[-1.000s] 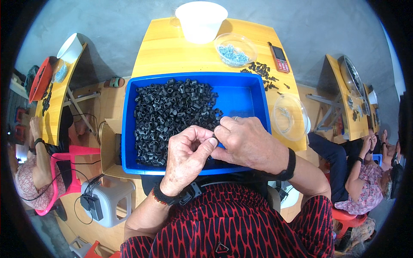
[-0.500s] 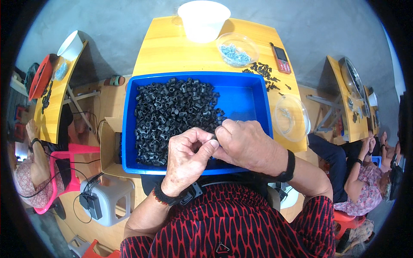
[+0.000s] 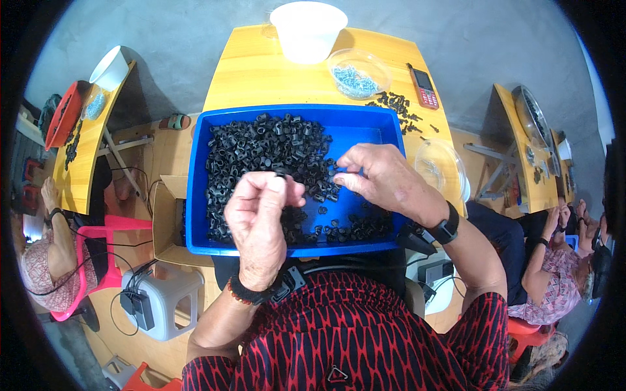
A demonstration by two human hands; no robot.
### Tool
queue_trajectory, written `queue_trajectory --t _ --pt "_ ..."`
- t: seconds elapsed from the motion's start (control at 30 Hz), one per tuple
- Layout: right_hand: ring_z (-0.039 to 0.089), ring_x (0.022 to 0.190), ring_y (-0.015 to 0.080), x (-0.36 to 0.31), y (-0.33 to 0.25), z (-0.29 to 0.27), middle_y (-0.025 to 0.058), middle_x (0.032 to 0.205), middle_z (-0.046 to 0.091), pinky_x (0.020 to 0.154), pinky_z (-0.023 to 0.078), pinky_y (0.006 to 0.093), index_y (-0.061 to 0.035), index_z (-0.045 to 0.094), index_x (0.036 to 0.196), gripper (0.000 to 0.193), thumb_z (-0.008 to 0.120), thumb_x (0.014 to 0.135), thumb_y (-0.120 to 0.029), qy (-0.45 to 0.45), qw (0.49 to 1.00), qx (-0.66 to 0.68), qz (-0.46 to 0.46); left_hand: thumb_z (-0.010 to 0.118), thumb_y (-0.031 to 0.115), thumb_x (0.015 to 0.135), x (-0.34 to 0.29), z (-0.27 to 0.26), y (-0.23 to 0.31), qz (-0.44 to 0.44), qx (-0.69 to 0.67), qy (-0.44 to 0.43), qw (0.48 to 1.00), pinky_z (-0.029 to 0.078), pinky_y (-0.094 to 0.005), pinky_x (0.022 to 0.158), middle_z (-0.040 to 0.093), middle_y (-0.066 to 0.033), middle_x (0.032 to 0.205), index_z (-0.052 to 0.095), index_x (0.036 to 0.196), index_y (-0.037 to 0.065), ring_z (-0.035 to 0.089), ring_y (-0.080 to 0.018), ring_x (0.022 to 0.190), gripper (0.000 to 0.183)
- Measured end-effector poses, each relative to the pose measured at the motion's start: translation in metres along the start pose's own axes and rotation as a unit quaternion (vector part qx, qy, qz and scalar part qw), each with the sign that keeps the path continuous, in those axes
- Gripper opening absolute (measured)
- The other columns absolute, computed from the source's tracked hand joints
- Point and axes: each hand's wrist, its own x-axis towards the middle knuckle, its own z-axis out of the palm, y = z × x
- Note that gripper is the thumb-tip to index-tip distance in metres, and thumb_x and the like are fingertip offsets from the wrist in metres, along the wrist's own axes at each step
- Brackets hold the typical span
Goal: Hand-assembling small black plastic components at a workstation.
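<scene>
Yellow table [image 3: 261, 72] carries a blue tray [image 3: 195, 189] heaped with small black rings [image 3: 261, 146]. Above the tray's near half, the left hand [image 3: 257, 218] pinches one black ring [image 3: 280, 174] between closed fingertips. Right hand [image 3: 385, 179], just beside it, has fingers curled closed; contents cannot be determined. Beyond the tray stands a white bowl [image 3: 308, 29].
</scene>
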Motion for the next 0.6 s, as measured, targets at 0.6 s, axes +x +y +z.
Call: queue_trajectory --t 0.6 --pt "0.063 0.082 0.0377 -0.003 -0.005 0.019 0.0161 0.085 0.061 0.072 0.052 0.0464 0.0005 0.061 0.085 0.01 0.067 0.08 -0.005 -0.161 0.98 -0.091 -0.073 0.06 0.02 0.1 -0.009 -0.167 0.062 0.173 0.082 0.302 0.934 0.049 -0.0315 0.085 0.067 -0.01 0.109 0.059 0.114 0.005 0.061 -0.0155 0.091 0.02"
